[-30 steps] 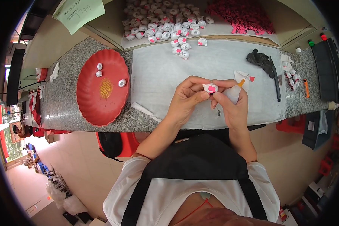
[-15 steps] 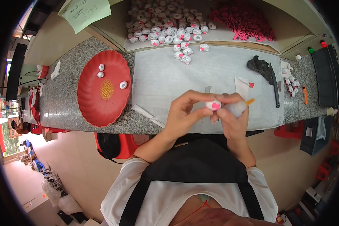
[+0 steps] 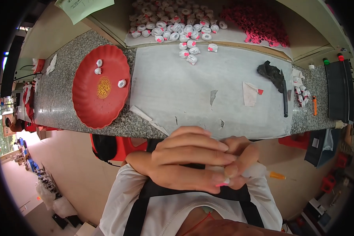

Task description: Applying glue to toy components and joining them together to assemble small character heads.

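Both hands meet in front of my chest, just off the near table edge. Between the fingertips sits a small rounded white piece with a pink patch (image 3: pixel 223 183), mostly covered by my fingers. My left hand (image 3: pixel 188 159) lies across it, its back upward, thumb and fingers closing on it. My right hand (image 3: pixel 243 157) pinches at the same piece from the other side. Tucked in the right hand is a translucent squeeze bottle (image 3: pixel 255 170), whose orange tip (image 3: pixel 277 175) ends in a thin needle pointing right.
Similar white pieces (image 3: pixel 188 29) are heaped on the back shelf beside a pile of pink bits (image 3: pixel 257 23). A scalloped red tray (image 3: pixel 84 100) at left holds 3 pieces. White paper (image 3: pixel 173 86) covers the table, bearing crumpled black plastic (image 3: pixel 271 74), a dark stick-like tool (image 3: pixel 285 103) and scraps.
Both hands have come back from over the paper toward my chest, with the white piece and bottle. The left hand has turned its back upward, and the view has shifted slightly.
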`<state>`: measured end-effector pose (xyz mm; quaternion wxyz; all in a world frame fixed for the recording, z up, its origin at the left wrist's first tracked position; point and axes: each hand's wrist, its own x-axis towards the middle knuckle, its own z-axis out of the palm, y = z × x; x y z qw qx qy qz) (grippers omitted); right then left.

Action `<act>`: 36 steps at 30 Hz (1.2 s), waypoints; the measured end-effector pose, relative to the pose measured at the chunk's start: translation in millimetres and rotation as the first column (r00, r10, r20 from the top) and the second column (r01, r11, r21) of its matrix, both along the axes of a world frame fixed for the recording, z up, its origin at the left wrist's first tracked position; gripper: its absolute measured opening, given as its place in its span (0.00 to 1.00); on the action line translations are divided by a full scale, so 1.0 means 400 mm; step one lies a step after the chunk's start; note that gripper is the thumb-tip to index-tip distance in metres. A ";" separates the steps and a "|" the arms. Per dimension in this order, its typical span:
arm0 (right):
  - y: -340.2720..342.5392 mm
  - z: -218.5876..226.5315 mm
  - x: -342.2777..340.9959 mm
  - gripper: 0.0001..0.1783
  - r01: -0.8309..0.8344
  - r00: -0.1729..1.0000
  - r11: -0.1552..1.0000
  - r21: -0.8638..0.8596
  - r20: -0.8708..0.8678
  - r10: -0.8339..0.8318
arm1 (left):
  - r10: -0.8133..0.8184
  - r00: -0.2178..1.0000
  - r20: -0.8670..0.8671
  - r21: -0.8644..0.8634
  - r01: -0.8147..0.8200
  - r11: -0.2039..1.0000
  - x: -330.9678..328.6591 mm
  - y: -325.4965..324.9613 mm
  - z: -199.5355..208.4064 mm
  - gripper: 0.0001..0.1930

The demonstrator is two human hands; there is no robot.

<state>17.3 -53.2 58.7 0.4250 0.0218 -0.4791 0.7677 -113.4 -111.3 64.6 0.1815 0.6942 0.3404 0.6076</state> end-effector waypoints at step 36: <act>0.080 -0.055 0.118 0.20 0.392 0.848 0.916 -0.085 0.419 -0.324 | 0.096 0.982 0.165 -0.484 -0.004 0.875 -0.002 0.168 -0.070 0.07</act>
